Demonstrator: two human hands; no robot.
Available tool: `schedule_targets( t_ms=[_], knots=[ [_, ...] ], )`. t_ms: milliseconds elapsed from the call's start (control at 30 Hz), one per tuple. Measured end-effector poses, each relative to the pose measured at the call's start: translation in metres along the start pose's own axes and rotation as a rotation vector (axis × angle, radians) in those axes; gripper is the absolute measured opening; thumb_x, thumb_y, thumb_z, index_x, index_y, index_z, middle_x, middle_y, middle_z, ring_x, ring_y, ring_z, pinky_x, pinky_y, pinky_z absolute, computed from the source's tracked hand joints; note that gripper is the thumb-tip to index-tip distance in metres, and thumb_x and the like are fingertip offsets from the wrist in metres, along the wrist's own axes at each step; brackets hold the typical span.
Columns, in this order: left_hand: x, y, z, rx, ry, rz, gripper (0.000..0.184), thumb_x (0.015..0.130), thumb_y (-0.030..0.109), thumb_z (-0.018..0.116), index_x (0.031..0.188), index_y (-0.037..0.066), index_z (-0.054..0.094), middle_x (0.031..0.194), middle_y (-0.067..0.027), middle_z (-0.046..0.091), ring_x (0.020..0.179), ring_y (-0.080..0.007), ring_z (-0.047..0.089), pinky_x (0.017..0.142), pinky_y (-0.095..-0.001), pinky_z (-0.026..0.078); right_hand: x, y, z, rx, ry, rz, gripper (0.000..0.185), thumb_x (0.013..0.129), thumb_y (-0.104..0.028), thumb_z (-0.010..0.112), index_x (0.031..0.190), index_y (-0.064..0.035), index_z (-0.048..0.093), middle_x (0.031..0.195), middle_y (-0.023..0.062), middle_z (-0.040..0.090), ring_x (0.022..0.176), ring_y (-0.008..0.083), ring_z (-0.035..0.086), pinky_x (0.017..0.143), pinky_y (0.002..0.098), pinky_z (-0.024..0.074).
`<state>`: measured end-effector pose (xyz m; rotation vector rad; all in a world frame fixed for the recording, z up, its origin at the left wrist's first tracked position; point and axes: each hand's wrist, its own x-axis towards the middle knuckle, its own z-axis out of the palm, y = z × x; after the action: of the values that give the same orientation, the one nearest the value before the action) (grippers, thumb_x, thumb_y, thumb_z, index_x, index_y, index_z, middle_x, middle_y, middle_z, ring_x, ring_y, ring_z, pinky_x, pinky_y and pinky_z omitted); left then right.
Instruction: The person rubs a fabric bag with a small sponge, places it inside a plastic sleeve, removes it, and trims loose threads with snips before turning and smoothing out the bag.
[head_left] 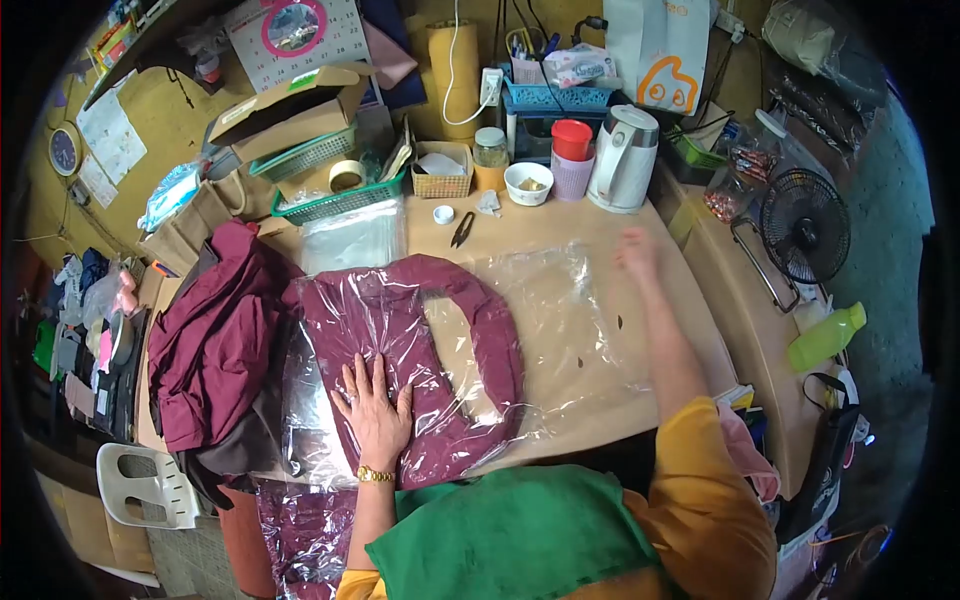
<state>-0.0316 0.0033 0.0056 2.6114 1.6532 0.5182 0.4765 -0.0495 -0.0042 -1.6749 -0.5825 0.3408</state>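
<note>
My left hand (376, 415) lies flat with its fingers spread on a maroon cloth item (495, 350) inside a clear plastic bag (545, 300). The cloth curves in a loop, and the bag's flat right part holds no cloth. Beyond the bag's upper right corner, my right hand (635, 252) rests near the table's right side, its fingers curled and blurred; what it holds, if anything, cannot be made out. To the left lies a heap of maroon and dark cloth (215, 340). Black thread snips (463, 230) lie behind the bag.
Clear bags (352, 235) lie in front of a green basket (340, 208). Along the back stand a white bowl (528, 184), a lilac cup (571, 175) and a white kettle (622, 160). A black fan (804, 226) and a green bottle (826, 337) are at the right.
</note>
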Motion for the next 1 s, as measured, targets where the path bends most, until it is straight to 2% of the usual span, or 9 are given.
schedule_targets(
  t_ms=[100,233,300,367,467,600,733,867,1000],
  knots=[
    [0.003,0.0,0.001,-0.002,0.01,0.0,0.066,0.093,0.046,0.054,0.148,0.014,0.039,0.156,-0.0168,0.03,0.146,-0.0377,0.021,0.116,-0.0611,0.009,0.047,0.019,-0.052,-0.48,0.264,-0.183,0.01,0.092,-0.005,0.053,0.097,-0.0014,0.061,0.084,0.007,0.065,0.075,0.0133,0.062,0.07,0.0287,0.0509],
    [0.002,0.001,0.001,0.012,0.006,0.008,0.066,0.093,0.046,0.054,0.148,0.014,0.039,0.156,-0.0169,0.029,0.146,-0.0378,0.022,0.116,-0.0612,0.009,-0.112,-0.076,0.024,-0.117,-0.599,-0.208,0.038,0.093,-0.028,0.059,0.122,-0.0026,0.06,0.124,0.0147,0.063,0.12,0.0219,0.056,0.102,0.0405,0.0422],
    [0.001,0.0,0.002,0.013,0.007,0.013,0.066,0.092,0.046,0.054,0.148,0.014,0.04,0.156,-0.0168,0.03,0.145,-0.0379,0.022,0.115,-0.0613,0.01,-0.18,-0.123,0.053,-0.671,-0.866,-0.956,0.043,0.092,-0.031,0.058,0.124,-0.0021,0.059,0.128,0.0178,0.06,0.126,0.029,0.052,0.108,0.0563,0.0308],
    [-0.001,-0.001,0.004,0.015,0.002,0.014,0.065,0.092,0.046,0.055,0.147,0.014,0.04,0.155,-0.0169,0.031,0.145,-0.0379,0.023,0.115,-0.0614,0.01,-0.127,-0.028,0.058,-0.9,-0.515,-1.081,0.041,0.09,-0.031,0.06,0.124,-0.0077,0.061,0.125,0.0166,0.062,0.123,0.0324,0.054,0.106,0.0543,0.035],
    [-0.001,0.0,0.003,-0.001,0.02,-0.005,0.065,0.091,0.046,0.056,0.146,0.013,0.042,0.155,-0.0169,0.032,0.145,-0.0377,0.023,0.115,-0.0612,0.01,-0.049,-0.022,0.025,-1.336,-0.231,-0.387,0.043,0.089,-0.037,0.062,0.119,-0.0067,0.065,0.121,0.0189,0.063,0.119,0.0371,0.056,0.103,0.0496,0.0396],
    [-0.001,-0.001,0.002,-0.021,0.032,-0.007,0.066,0.09,0.045,0.058,0.146,0.013,0.042,0.155,-0.0165,0.032,0.145,-0.0372,0.023,0.116,-0.0606,0.011,-0.073,-0.061,0.005,-0.97,-0.301,0.065,0.056,0.089,-0.045,0.061,0.113,0.0058,0.064,0.126,0.0265,0.057,0.119,0.0392,0.054,0.102,0.0447,0.0419],
    [0.001,0.0,0.003,-0.06,0.025,0.014,0.065,0.091,0.045,0.057,0.146,0.013,0.042,0.155,-0.0167,0.031,0.145,-0.038,0.022,0.115,-0.0619,0.009,-0.13,-0.024,0.06,-1.19,-0.542,-0.494,0.06,0.089,-0.04,0.064,0.124,0.0081,0.056,0.124,0.0294,0.057,0.118,0.0373,0.056,0.101,0.0433,0.0439],
    [0.005,-0.004,-0.017,-0.195,-0.08,0.021,0.064,0.096,0.045,0.052,0.149,0.012,0.037,0.156,-0.0202,0.027,0.146,-0.0411,0.018,0.114,-0.0648,0.008,-0.102,-0.119,0.106,-0.269,-0.713,-0.09,0.032,0.085,-0.012,0.065,0.111,0.002,0.056,0.098,0.0074,0.065,0.08,0.0129,0.063,0.07,0.0289,0.052],
    [0.007,-0.007,-0.042,-0.361,0.019,-0.103,0.063,0.101,0.043,0.045,0.153,0.011,0.027,0.159,-0.0215,0.017,0.148,-0.0399,0.011,0.116,-0.0604,0.009,-0.103,-0.3,0.128,0.46,-0.729,-0.409,0.017,0.095,-0.014,0.057,0.109,-0.0052,0.057,0.077,0.0025,0.062,0.071,0.0091,0.06,0.064,0.0243,0.0502]
  ],
)
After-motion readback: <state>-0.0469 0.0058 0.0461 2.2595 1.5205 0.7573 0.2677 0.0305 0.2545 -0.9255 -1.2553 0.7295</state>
